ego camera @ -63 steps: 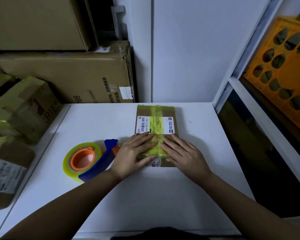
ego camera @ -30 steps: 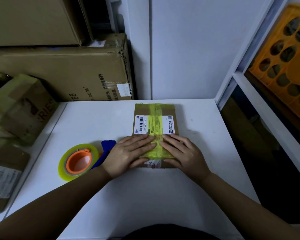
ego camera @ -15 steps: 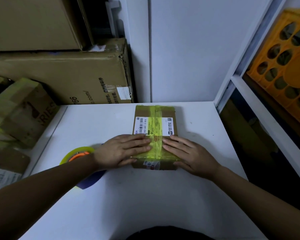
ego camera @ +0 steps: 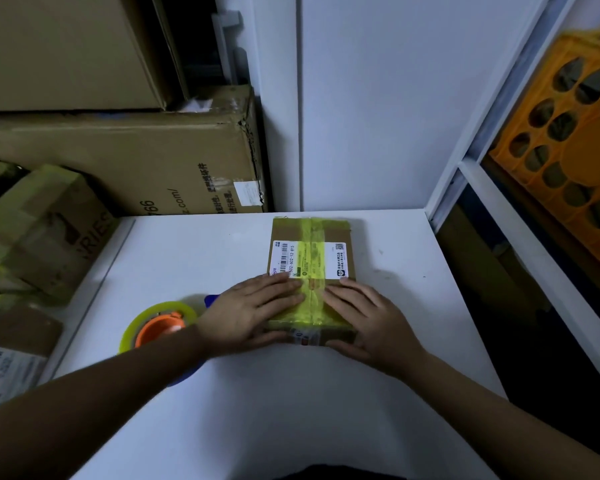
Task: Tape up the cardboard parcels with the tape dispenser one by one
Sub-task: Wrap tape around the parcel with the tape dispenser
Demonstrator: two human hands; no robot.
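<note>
Left hand (ego camera: 246, 317) and right hand (ego camera: 371, 320) flat on the near end of the cardboard parcel (ego camera: 312, 271) — each grip released, fingers straight, pressing either side of the yellow tape strip (ego camera: 311, 296). Parcel lying flat, mid-counter (ego camera: 291, 410), white label across its top. Tape dispenser (ego camera: 160, 323) just left, partly behind the left wrist — well beyond, stacked cartons (ego camera: 125, 161).

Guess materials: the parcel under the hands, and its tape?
Parcel: matte brown cardboard, judging by its dull kraft-coloured faces. Tape: looks like glossy, translucent yellow-green plastic film; the white label shows through it.
</note>
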